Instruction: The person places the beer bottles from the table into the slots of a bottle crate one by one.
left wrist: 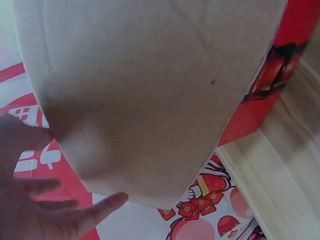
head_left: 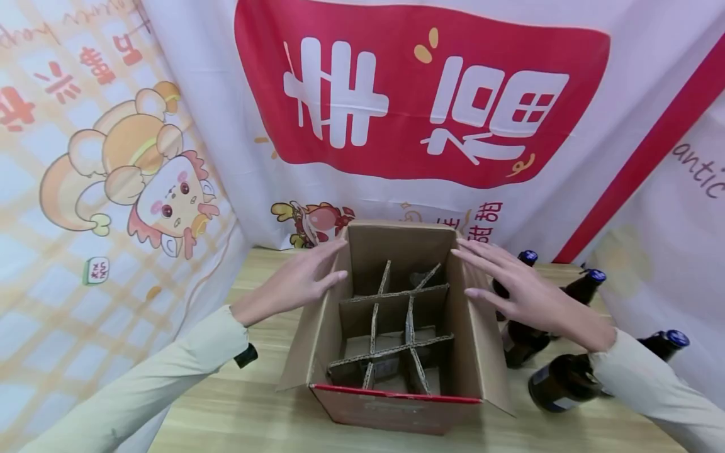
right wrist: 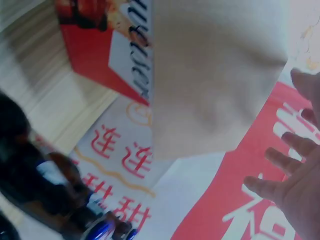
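Observation:
A cardboard box, red outside and brown inside, stands with its top open. Crossed cardboard dividers split its inside into several compartments. My left hand is at the upper edge of the left side flap, its fingers extended. Across the box, my right hand lies along the right side flap, fingers also stretched out. Both flaps fold outward. In the wrist views, the left flap and right flap fill the middle, the fingers beside their edges.
Several dark bottles with blue caps, one a nearer bottle, stand right of the box, partly behind my right arm. The box sits on a wooden table. A printed cloth hangs behind, with another at the left.

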Demonstrator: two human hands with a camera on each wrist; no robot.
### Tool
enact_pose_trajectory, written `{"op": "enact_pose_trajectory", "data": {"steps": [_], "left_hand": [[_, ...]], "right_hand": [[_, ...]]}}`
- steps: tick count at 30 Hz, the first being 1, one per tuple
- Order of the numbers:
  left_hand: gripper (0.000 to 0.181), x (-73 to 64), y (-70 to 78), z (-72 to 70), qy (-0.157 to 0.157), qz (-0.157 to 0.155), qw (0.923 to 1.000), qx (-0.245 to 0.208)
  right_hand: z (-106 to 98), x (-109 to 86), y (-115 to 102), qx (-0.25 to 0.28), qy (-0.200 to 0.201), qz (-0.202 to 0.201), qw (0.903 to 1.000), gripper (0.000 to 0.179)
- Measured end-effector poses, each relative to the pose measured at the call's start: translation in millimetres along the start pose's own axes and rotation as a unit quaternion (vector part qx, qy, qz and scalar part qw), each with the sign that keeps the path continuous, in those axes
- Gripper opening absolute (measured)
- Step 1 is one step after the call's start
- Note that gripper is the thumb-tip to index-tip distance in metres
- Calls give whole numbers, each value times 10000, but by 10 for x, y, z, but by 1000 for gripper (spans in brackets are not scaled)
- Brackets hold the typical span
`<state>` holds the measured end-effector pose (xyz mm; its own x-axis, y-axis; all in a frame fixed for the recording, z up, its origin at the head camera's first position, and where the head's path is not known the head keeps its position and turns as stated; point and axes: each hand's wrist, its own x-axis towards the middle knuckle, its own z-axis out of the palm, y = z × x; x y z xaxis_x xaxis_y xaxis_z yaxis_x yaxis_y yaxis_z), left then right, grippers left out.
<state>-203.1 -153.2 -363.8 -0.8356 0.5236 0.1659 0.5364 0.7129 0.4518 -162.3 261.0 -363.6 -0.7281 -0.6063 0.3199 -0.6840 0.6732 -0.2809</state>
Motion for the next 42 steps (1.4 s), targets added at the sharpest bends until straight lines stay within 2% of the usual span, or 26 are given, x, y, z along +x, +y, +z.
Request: {"op": "enact_pose_trajectory", "data": {"steps": [3, 7, 10, 13, 16, 18, 20, 23, 27, 30, 33, 36, 39, 41, 42], "left_hand": [[71, -24, -10, 3, 239, -386, 9981, -423], [73, -49, -18, 15, 212, -854, 9913, -974], [74, -61, -43, 39, 1, -1153, 9816, -1525], [73, -67, -69, 62, -114, -1318, 9722, -1934], [71, -75, -86, 76, -167, -1403, 9672, -2109], [70, -78, -94, 85, -181, -1429, 9662, -2138], [69, -83, -97, 92, -175, -1445, 9648, -2190], [69, -89, -99, 104, -158, -1465, 9607, -2352], [69, -91, -102, 129, -217, -1456, 9482, -2814], [69, -91, -104, 147, -277, -1443, 9415, -3033], [69, -92, -112, 165, -287, -1435, 9411, -3049], [69, -88, -119, 186, -301, -1435, 9396, -3093], [69, -75, -127, 207, -297, -1418, 9378, -3154], [69, -71, -125, 214, -300, -1412, 9379, -3153], [70, -68, -125, 217, -309, -1412, 9379, -3153]], "right_hand": [[-16, -67, 65, -9, 207, 300, 9993, 79], [-53, -139, 138, -154, 279, 1336, 9905, 60], [-73, -214, 207, -193, -63, 2192, 9755, 52], [-76, -320, 285, -105, -713, 2779, 9579, 54], [-77, -429, 369, -131, -1338, 2934, 9465, 50], [-78, -493, 418, -123, -1569, 2892, 9442, 41], [-67, -544, 453, -114, -1635, 2843, 9446, 33], [-19, -609, 485, -42, -1341, 2820, 9500, 26], [94, -696, 493, -57, -581, 2886, 9557, 23], [218, -750, 477, 43, 36, 3060, 9520, 27], [389, -798, 444, 306, 771, 3396, 9369, 34], [597, -843, 416, 891, 1686, 3763, 9066, 36], [763, -876, 423, 1520, 2417, 3885, 8761, 31], [818, -892, 450, 1760, 2605, 3860, 8672, 30], [828, -901, 469, 1790, 2625, 3837, 8671, 28]]}}
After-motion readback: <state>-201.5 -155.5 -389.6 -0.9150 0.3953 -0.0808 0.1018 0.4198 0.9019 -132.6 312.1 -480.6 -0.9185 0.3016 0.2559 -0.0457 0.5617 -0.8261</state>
